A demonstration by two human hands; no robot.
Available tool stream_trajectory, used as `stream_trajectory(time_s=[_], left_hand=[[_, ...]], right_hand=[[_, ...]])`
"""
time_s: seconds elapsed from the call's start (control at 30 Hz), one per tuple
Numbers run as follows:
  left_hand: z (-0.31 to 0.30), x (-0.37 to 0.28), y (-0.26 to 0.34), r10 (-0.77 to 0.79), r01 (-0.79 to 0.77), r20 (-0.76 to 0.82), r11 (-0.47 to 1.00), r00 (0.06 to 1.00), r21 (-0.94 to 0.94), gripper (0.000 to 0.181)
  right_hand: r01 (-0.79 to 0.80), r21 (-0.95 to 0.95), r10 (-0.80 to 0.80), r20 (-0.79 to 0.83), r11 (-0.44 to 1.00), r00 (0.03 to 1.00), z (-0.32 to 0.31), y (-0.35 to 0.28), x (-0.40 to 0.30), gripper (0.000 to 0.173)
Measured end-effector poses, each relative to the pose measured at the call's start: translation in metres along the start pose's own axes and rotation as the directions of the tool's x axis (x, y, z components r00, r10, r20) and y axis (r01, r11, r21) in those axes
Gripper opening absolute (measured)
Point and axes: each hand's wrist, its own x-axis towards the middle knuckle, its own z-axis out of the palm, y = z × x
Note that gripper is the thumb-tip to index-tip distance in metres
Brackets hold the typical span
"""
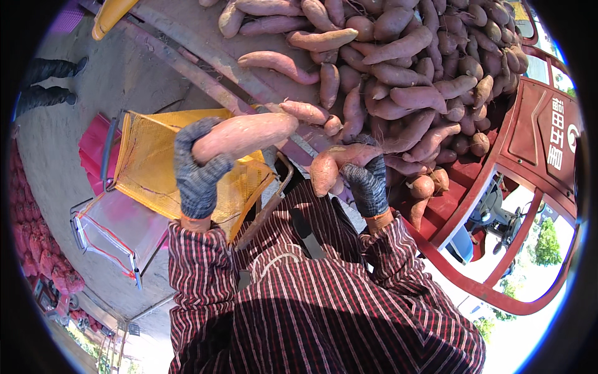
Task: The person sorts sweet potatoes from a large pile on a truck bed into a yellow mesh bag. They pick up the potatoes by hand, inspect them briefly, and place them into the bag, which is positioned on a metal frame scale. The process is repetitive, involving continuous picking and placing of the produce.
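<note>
My left hand, in a grey knitted glove, grips a large sweet potato above a yellow mesh bag. The bag's mouth is held wide on a metal frame. In a matching glove, my right hand is closed around a long sweet potato at the near edge of the heap. A shorter sweet potato hangs by its left end; whether my fingers hold that one too is hidden. The heap of sweet potatoes covers much of the truck bed.
The red tricycle truck's front panel and rail rise at the right. A clear plastic bag on another frame and a pink bag stand at the left. Filled red mesh bags line the far left. Another person's legs are at upper left.
</note>
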Motion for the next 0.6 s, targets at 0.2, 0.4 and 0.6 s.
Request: stream_trajectory(time_s=[0.2,0.4,0.6], left_hand=[[-0.095,-0.071,0.019,0.04,0.001,-0.262,0.988,0.964,0.154,0.067],[-0.132,-0.117,0.003,-0.054,0.187,-0.412,0.939,0.91,0.29,0.051],[-0.116,-0.099,-0.018,-0.156,0.223,-0.391,0.966,0.907,0.133,0.038]], right_hand=[[-0.045,-0.114,0.079,0.312,0.992,0.947,0.071,-0.012,-0.011,0.034],[0.314,-0.24,-0.164,0.492,0.919,0.855,0.143,0.031,-0.038,0.064],[0.258,-0.491,-0.19,0.185,0.832,0.964,0.079,0.036,-0.058,0.047]])
